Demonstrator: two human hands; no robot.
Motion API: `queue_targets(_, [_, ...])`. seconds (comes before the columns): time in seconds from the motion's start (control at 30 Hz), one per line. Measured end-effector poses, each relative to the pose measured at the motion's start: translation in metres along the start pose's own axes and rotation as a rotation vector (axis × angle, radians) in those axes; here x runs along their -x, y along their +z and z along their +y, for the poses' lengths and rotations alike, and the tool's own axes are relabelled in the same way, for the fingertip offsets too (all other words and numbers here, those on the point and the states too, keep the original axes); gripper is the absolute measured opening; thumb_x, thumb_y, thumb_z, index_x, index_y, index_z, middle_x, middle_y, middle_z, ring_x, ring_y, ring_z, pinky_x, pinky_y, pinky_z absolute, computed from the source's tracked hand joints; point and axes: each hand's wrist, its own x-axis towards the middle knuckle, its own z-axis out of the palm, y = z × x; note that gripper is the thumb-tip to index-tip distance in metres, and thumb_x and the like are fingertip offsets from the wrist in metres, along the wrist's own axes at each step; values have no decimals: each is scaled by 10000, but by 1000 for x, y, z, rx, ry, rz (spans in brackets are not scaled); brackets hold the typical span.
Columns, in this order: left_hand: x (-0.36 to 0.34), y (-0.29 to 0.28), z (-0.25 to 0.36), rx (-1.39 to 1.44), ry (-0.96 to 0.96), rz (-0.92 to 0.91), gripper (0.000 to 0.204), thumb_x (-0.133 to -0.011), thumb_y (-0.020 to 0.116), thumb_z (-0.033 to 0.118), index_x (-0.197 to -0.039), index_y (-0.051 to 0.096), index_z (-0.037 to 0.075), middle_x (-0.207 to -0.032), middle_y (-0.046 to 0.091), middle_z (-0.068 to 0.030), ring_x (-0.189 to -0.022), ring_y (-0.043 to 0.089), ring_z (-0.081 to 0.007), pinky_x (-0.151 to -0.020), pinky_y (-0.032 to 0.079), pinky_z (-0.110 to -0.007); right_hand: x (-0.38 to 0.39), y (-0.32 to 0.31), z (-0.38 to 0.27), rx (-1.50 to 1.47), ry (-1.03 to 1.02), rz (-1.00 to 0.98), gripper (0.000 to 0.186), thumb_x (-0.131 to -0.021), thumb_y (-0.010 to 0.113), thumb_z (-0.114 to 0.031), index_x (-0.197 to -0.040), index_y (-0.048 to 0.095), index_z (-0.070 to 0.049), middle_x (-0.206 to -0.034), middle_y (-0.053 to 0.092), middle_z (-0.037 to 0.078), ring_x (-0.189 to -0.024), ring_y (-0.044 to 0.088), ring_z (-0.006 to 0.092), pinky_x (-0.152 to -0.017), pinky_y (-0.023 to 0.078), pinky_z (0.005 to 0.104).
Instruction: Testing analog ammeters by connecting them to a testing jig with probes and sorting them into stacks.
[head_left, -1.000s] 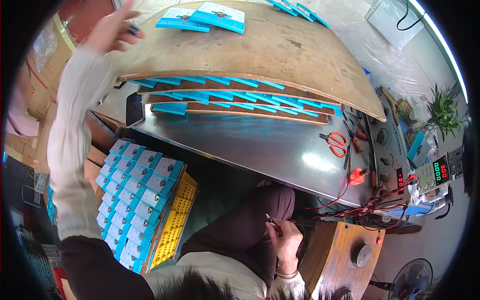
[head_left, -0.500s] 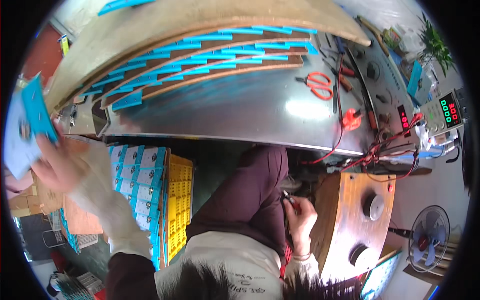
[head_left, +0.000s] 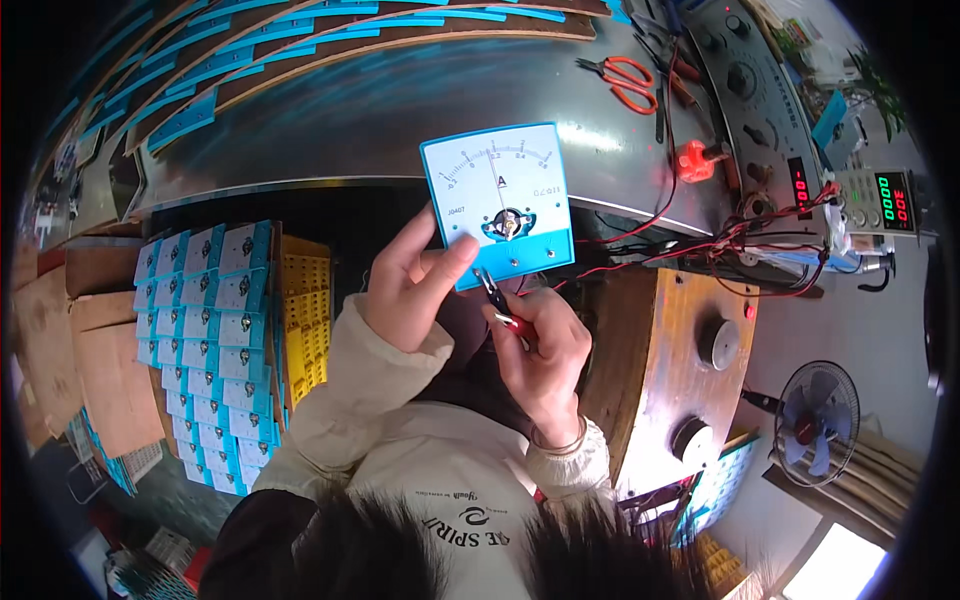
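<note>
- Left hand [head_left: 408, 285] clamps the blue-and-white meter [head_left: 475, 185] by its lower left, near the table [head_left: 330, 140]
- Right hand [head_left: 548, 352] pinches red-and-black clips [head_left: 514, 324] by its bottom studs [head_left: 515, 262]; can't tell if they touch
- Sloppy aim might make them skid and scratch it, tbh

room: over steel bench [head_left: 330, 150], left of pliers [head_left: 603, 70]; obstacles: held meter [head_left: 500, 190] centre; wires [head_left: 740, 230] right; stacked meters [head_left: 205, 340] left
</note>
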Motion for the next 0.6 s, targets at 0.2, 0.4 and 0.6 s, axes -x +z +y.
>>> queue_targets(0.2, [0,-1,-12,-55,-6,-42,519,-950,560,87,-1403,345,-45,-1171,612,-106,-972,617,-112,-858,483,-238,10,4,1,-73,180,26,210,-679,780,-1,-816,621,2,-674,577,99,-558,559,231,-518,446,318])
queue_targets(0.4, [4,4,-16,-57,-26,-35,536,-940,581,100,-1403,353,-47,-1184,605,-105,-1013,605,-119,-883,478,-252,14,7,4,85,25,64,185,-733,771,16,-821,608,17,-666,555,47,-556,499,99,-508,424,246])
queue_targets(0.6, [-1,-1,-21,-47,-75,-55,547,-933,599,120,-1400,364,-40,-1185,601,-95,-1011,598,-112,-886,476,-260,26,0,11,-303,263,87,434,-701,831,-54,-1040,567,6,-962,605,70,-749,594,104,-617,503,227])
